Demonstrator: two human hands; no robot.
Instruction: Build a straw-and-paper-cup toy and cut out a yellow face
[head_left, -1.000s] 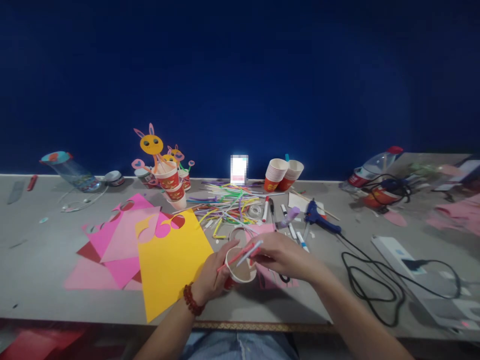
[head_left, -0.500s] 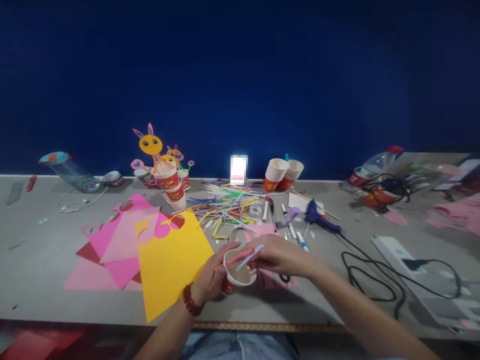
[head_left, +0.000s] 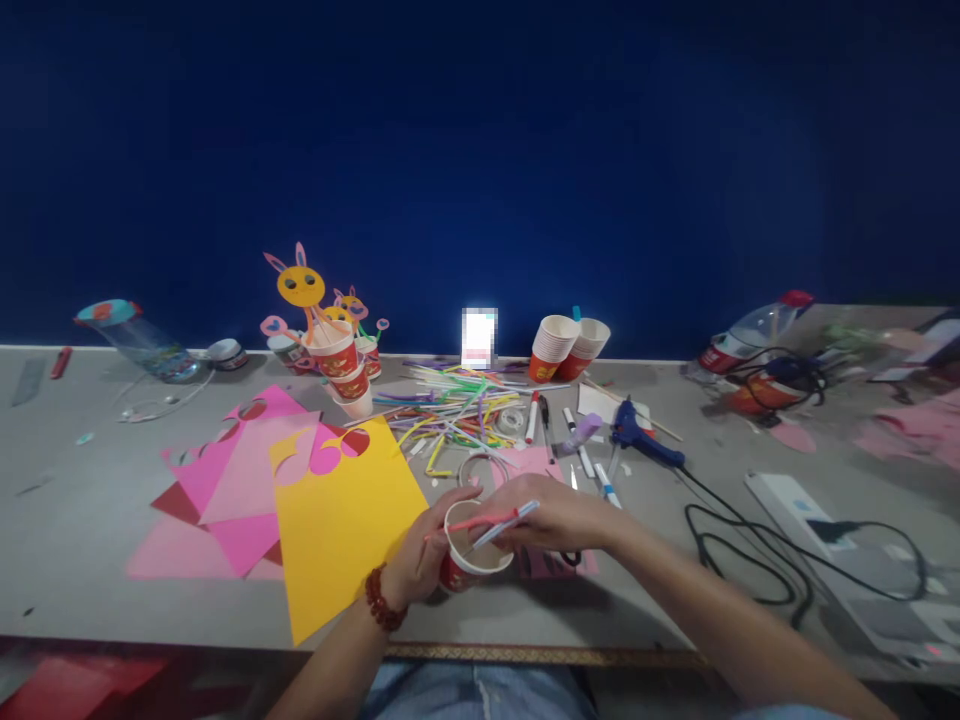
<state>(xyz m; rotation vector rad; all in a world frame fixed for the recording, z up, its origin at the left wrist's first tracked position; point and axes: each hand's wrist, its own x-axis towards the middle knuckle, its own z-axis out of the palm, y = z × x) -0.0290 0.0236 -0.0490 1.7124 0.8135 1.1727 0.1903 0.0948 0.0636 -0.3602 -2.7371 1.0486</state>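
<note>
A red paper cup with a white rim (head_left: 459, 575) is gripped in my left hand (head_left: 420, 550), which wraps round its left side and wears a red bead bracelet. Its mouth faces up toward me. My right hand (head_left: 536, 510) is closed at the cup's right rim, its fingertips partly hidden. A red drinking straw (head_left: 480, 521) and a pale drinking straw (head_left: 502, 528) lie slantwise across the mouth at those fingers. Just beyond the cup sits a roll of clear tape (head_left: 482, 465).
Yellow card (head_left: 337, 540) and pink sheets (head_left: 247, 470) lie left. Behind are loose straws (head_left: 457, 400), stacked paper cups (head_left: 551, 350) and a cup figure with rabbit ears (head_left: 301, 287). A blue glue gun (head_left: 645, 440), its cable and a power strip (head_left: 817, 540) are right.
The two straws have swung slightly, their right ends moving right and lower with my right hand. My left hand keeps the cup in nearly the same place.
</note>
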